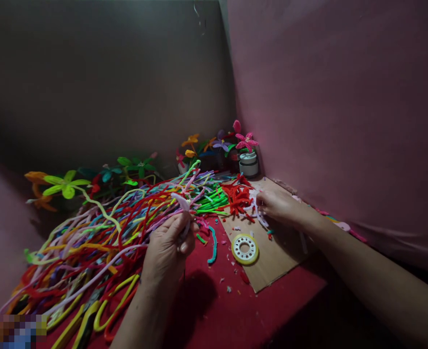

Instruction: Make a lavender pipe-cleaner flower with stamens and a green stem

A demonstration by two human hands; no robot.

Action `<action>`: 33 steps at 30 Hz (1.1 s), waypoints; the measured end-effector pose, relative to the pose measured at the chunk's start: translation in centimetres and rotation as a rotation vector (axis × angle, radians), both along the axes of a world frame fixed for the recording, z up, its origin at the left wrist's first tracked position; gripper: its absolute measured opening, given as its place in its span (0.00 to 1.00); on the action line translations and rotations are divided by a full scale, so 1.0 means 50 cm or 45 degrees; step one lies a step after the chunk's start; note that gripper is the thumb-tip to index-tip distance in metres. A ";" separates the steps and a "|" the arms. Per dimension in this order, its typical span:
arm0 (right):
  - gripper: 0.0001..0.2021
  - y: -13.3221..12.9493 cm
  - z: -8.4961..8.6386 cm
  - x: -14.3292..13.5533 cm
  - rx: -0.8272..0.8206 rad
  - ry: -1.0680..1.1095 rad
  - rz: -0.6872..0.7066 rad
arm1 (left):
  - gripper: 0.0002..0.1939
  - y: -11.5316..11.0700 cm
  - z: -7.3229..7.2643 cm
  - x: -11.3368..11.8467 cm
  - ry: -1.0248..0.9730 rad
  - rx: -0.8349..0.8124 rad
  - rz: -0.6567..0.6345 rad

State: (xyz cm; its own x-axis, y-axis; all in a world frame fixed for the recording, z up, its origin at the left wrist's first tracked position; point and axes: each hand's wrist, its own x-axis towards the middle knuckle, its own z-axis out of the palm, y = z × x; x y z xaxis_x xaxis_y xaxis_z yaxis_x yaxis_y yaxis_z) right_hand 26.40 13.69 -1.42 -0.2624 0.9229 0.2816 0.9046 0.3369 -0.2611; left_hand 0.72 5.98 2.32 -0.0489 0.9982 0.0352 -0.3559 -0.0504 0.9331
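My left hand (pixel 174 237) is closed in a pinch around a pale lilac pipe cleaner petal (pixel 181 201), which sticks up above the thumb and forefinger. Further right, my right hand (pixel 277 206) reaches over the cardboard, fingertips closed on short pale lilac pipe cleaner pieces (pixel 256 209). Beside those lies a heap of red pipe cleaner pieces (pixel 237 198), with green pipe cleaners (pixel 214 201) just left of it. A roll of tape with a yellow rim (pixel 245 249) lies flat on the cardboard (pixel 268 269), nearer to me.
Long pipe cleaners (pixel 101 242) in many colours cover the table's left side, with yellow-handled pliers (pixel 79 325) at the front. Pipe cleaner flowers (pixel 66 184) stand behind; a grey-white jar (pixel 248 164) sits in the corner. A teal piece (pixel 213 245) and scraps dot the red tabletop (pixel 228 310).
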 end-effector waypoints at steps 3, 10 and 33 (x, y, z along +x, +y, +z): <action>0.07 0.010 0.008 0.000 -0.066 -0.139 0.049 | 0.10 0.001 -0.005 -0.002 0.002 0.003 -0.011; 0.10 0.001 0.026 -0.027 -0.178 -0.233 -0.057 | 0.11 0.000 -0.004 -0.001 0.026 -0.003 -0.016; 0.08 -0.035 0.045 -0.047 -0.310 1.094 0.108 | 0.10 0.003 -0.007 0.002 -0.058 0.013 -0.058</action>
